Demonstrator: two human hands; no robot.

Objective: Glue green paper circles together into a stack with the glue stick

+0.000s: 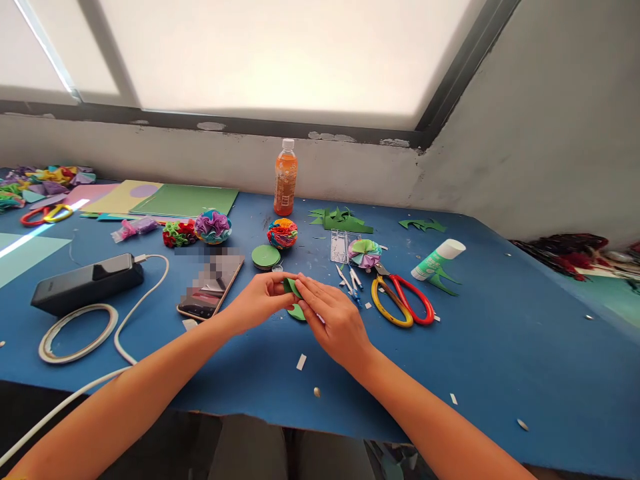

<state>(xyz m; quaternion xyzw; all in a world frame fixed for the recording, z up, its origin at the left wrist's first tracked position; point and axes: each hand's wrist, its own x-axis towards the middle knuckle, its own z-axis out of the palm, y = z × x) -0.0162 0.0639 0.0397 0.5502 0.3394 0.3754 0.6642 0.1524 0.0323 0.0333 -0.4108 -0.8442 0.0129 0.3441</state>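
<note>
Between my two hands, above the blue table, is a folded piece of green paper point(292, 287). My left hand point(261, 301) pinches it from the left with thumb and fingers. Over its right side lie the fingers of my right hand point(334, 319), pressed together, partly hiding it. Just below my fingertips a green paper circle point(297, 312) shows on the table. A stack of green paper circles point(266, 257) lies behind my left hand. Scissors point(400, 300) with one yellow and one red handle rest to the right of my right hand, beside several pens point(351, 280).
Behind the hands stand an orange drink bottle point(285, 179) and paper pompoms point(213, 227). A glue stick point(438, 260) and green scraps point(343, 219) lie to the right. A phone point(213, 287), a black device point(87, 283) with a white cable and a tape roll point(45, 347) occupy the left.
</note>
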